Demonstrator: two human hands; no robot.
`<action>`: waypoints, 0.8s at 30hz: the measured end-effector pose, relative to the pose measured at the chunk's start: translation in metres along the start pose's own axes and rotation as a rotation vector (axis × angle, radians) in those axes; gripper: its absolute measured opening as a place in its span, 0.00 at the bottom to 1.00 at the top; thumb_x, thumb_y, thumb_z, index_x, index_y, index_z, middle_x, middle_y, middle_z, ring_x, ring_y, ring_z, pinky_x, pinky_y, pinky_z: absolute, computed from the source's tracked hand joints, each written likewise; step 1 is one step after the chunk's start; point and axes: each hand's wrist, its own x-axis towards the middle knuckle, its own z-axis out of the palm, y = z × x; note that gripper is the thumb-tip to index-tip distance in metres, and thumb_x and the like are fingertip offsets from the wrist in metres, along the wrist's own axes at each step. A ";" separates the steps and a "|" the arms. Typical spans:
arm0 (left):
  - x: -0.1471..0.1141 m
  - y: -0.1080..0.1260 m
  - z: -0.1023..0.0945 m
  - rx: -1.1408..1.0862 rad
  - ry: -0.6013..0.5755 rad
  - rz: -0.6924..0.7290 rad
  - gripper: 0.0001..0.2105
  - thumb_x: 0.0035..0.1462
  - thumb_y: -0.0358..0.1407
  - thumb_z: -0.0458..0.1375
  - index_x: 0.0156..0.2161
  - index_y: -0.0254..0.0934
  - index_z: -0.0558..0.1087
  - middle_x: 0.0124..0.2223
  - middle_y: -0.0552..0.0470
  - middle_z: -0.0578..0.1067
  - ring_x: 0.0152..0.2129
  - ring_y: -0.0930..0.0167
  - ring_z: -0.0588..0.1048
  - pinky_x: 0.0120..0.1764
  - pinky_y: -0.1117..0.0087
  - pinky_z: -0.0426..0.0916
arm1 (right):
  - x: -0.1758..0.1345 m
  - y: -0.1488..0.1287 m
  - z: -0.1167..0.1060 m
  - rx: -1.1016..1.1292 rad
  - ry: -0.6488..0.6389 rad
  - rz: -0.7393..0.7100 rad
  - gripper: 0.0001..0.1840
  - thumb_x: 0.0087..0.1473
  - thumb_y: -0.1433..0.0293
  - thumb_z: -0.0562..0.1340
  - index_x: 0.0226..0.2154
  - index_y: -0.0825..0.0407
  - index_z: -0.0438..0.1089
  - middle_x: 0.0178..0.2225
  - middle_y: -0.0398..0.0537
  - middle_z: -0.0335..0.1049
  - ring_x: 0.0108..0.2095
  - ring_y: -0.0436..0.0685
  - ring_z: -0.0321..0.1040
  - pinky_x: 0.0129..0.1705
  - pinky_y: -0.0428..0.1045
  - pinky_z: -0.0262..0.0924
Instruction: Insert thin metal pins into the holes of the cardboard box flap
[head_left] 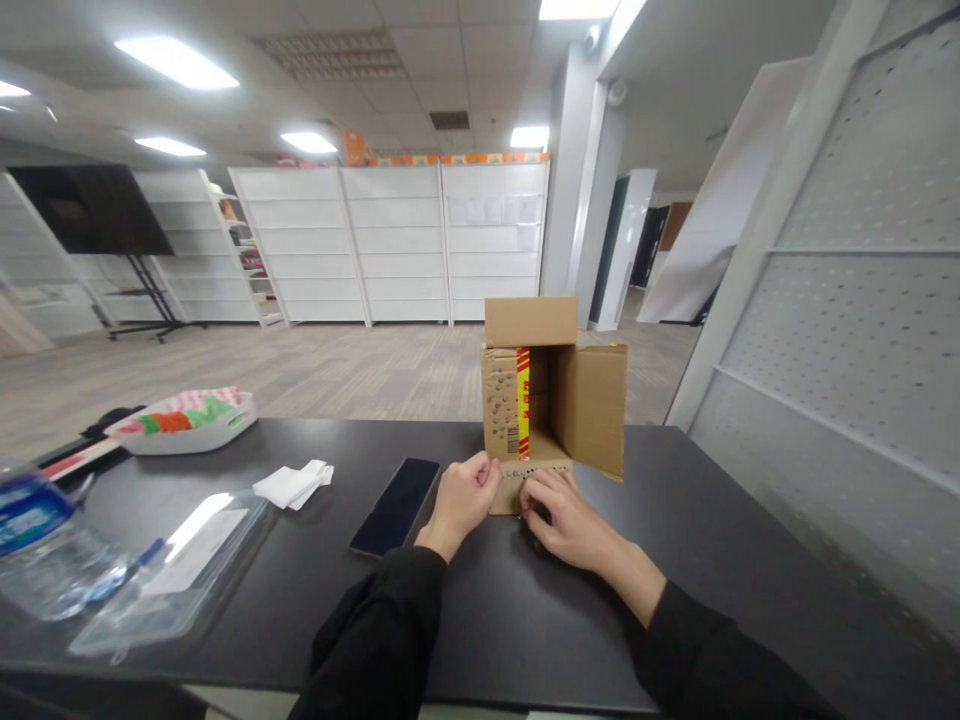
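A cardboard box [600,410] stands on its side with its opening toward me and its flaps spread. Small grey round pieces dot its left flap [497,405], beside a yellow and red tape strip [523,405]. A row of similar dots runs along the lower flap [506,497]. My left hand [463,497] is closed at the left edge of that lower flap, fingers curled in. On its right part rests my right hand [562,515], fingers bent and pressed together over the cardboard. Whatever either hand's fingertips hold is too small or hidden to make out.
A dark phone [396,507] lies left of my left hand. Farther left are folded white tissues [292,485], a clear plastic case [187,565], a water bottle [49,545] and a white basket [191,435] with colourful contents. A perforated white panel [862,300] borders the table's right side.
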 end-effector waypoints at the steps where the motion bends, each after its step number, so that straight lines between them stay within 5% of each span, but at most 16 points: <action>1: 0.000 -0.001 0.000 0.001 -0.005 -0.005 0.18 0.59 0.40 0.49 0.21 0.37 0.52 0.18 0.60 0.53 0.16 0.79 0.52 0.24 0.73 0.45 | 0.001 0.002 0.001 0.016 0.027 0.005 0.07 0.51 0.78 0.55 0.31 0.50 0.61 0.33 0.43 0.64 0.38 0.54 0.60 0.43 0.50 0.51; 10: 0.001 -0.002 0.001 -0.004 -0.001 -0.004 0.18 0.59 0.41 0.49 0.20 0.37 0.52 0.17 0.60 0.54 0.16 0.79 0.53 0.24 0.73 0.46 | 0.004 0.028 0.016 0.262 0.357 0.104 0.02 0.59 0.70 0.55 0.35 0.49 0.62 0.32 0.45 0.67 0.34 0.53 0.65 0.37 0.49 0.60; 13: 0.001 -0.003 0.001 -0.005 0.004 -0.004 0.18 0.59 0.41 0.49 0.20 0.37 0.52 0.17 0.60 0.54 0.16 0.79 0.53 0.24 0.73 0.46 | 0.005 0.036 0.020 0.319 0.451 0.142 0.07 0.59 0.68 0.56 0.41 0.49 0.61 0.33 0.46 0.69 0.34 0.54 0.67 0.38 0.49 0.63; 24: 0.000 -0.002 0.000 -0.008 -0.008 -0.015 0.18 0.59 0.41 0.49 0.21 0.37 0.51 0.18 0.60 0.53 0.17 0.78 0.53 0.24 0.73 0.46 | 0.012 0.037 0.021 0.325 0.541 0.090 0.06 0.60 0.67 0.56 0.41 0.48 0.63 0.36 0.47 0.71 0.37 0.54 0.71 0.41 0.50 0.67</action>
